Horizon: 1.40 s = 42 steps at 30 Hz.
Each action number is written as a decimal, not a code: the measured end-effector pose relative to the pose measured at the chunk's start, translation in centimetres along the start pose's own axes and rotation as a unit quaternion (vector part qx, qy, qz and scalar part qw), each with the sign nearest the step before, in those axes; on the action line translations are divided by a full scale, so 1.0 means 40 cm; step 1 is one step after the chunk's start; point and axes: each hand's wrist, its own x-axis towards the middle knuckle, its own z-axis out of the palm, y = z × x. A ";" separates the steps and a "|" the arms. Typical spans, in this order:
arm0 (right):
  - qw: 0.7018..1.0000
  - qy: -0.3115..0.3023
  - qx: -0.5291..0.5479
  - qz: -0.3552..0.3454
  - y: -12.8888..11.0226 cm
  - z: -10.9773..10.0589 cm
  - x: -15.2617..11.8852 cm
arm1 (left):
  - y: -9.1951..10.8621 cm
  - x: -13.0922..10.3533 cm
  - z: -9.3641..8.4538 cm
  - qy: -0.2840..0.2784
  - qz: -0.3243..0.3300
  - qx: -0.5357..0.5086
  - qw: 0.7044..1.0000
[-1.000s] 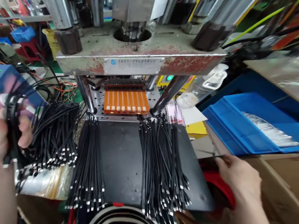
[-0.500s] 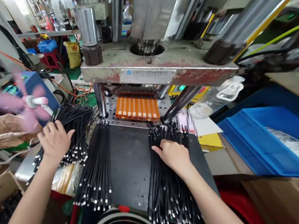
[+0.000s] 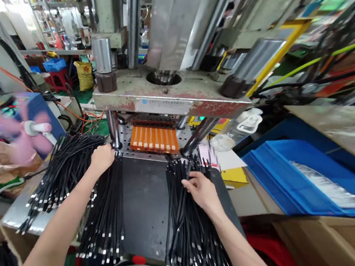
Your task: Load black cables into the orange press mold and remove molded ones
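Shifted rightward, left hand [image 3: 102, 157] grips thin black cables [image 3: 107, 198]; right hand [image 3: 202, 190] lies flat on glossy bundle [image 3: 188, 221].

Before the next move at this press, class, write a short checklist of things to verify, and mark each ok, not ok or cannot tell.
1. Left hand on the cable bundle left of the plate: ok.
2. Right hand on the right cable bundle: ok.
3. Both hands outside the gap under the press platen: ok.
4. Orange fixture free of cables: ok.
5. Black plate bare between the bundles: ok.
6. A single cable gripped in either hand: cannot tell.
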 end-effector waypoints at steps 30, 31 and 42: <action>0.924 -0.067 0.156 -0.343 -0.336 0.010 -0.057 | 0.259 -0.145 -0.246 -0.067 0.187 -0.600 0.775; 0.929 -0.077 0.143 -0.333 -0.328 0.028 -0.049 | 0.259 -0.123 -0.246 -0.038 0.189 -0.601 0.776; 0.968 0.013 0.097 -0.232 -0.397 0.134 0.312 | 0.205 0.022 -0.248 0.217 0.341 -0.420 0.812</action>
